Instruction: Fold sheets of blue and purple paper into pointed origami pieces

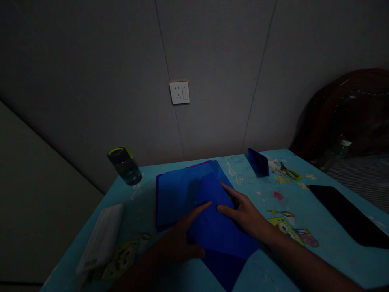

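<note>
A dark blue sheet of paper, partly folded, lies at the front middle of the table, its upper end over a stack of blue sheets with a purple edge. My left hand rests at the sheet's left side, fingers apart, index fingertip on the paper and thumb near the lower fold. From the right, my right hand touches the sheet, its thumb on top and its fingers along the upper right edge. A folded blue paper piece stands near the table's back edge.
A dark bottle with a green rim stands at the back left, a white packet in front of it. Yellow-green scissors lie back right, near a black flat object. The tablecloth is printed; a wall with a socket rises behind.
</note>
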The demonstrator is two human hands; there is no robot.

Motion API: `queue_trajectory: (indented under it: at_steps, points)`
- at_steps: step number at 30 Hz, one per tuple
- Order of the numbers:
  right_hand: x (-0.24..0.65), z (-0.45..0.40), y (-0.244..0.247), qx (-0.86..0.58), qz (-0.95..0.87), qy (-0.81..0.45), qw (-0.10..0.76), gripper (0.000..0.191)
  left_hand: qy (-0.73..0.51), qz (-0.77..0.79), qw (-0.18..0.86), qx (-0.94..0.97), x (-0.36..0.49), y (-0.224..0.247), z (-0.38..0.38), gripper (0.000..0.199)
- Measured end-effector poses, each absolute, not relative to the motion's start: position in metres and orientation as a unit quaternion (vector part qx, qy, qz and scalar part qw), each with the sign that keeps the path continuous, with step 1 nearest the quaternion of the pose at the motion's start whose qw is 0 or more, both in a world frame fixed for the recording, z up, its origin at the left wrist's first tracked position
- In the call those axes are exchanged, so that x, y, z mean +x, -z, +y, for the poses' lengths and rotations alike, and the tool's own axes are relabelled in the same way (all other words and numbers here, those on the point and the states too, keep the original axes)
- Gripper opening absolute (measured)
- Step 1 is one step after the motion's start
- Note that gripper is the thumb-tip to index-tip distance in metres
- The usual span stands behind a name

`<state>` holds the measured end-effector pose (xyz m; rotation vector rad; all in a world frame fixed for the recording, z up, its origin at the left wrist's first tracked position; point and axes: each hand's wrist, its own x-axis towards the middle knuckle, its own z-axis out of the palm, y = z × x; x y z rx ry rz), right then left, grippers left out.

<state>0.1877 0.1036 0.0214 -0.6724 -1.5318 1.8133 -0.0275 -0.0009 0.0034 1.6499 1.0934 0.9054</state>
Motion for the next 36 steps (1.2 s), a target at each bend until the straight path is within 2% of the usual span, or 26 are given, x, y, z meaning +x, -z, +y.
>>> queue_trajectory:
  at_steps: [4,6,8,12,14,19,24,28,33,36]
  points:
    - [0.191,0.109,-0.022,-0.276,-0.554,-0.712,0.332,0.075,-0.332,0.456,0.446,0.695,-0.029,-0.003,-0.004,0.119]
    - [0.192,0.110,-0.021,-0.281,-0.555,-0.712,0.328,0.072,-0.335,0.474,0.436,0.688,-0.023,-0.002,-0.002,0.121]
    - [0.192,0.110,-0.019,-0.281,-0.568,-0.702,0.325,0.069,-0.359,0.485,0.438,0.666,-0.016,-0.001,-0.001,0.111]
    - [0.189,0.108,-0.019,-0.290,-0.600,-0.658,0.352,0.069,-0.408,0.501,0.492,0.583,-0.007,-0.001,0.003,0.077]
    - [0.189,0.107,-0.021,-0.307,-0.615,-0.628,0.364,0.065,-0.433,0.507,0.485,0.566,-0.005,-0.001,0.005,0.068]
    - [0.190,0.106,-0.020,-0.329,-0.679,-0.542,0.370,0.061,-0.490,0.519,0.449,0.537,-0.002,-0.003,0.008,0.067]
    - [0.188,0.105,-0.006,-0.316,-0.791,-0.366,0.374,0.070,-0.510,0.517,0.446,0.524,0.001,0.001,0.009,0.071]
    - [0.185,0.105,0.003,-0.319,-0.822,-0.253,0.397,0.064,-0.498,0.519,0.451,0.529,0.001,0.002,0.011,0.073]
    - [0.186,0.101,0.003,-0.287,-0.853,-0.197,0.388,0.045,-0.467,0.515,0.477,0.538,0.003,0.002,0.010,0.068]
    - [0.187,0.097,0.001,-0.244,-0.875,-0.192,0.371,0.046,-0.469,0.510,0.476,0.542,0.004,0.004,0.010,0.068]
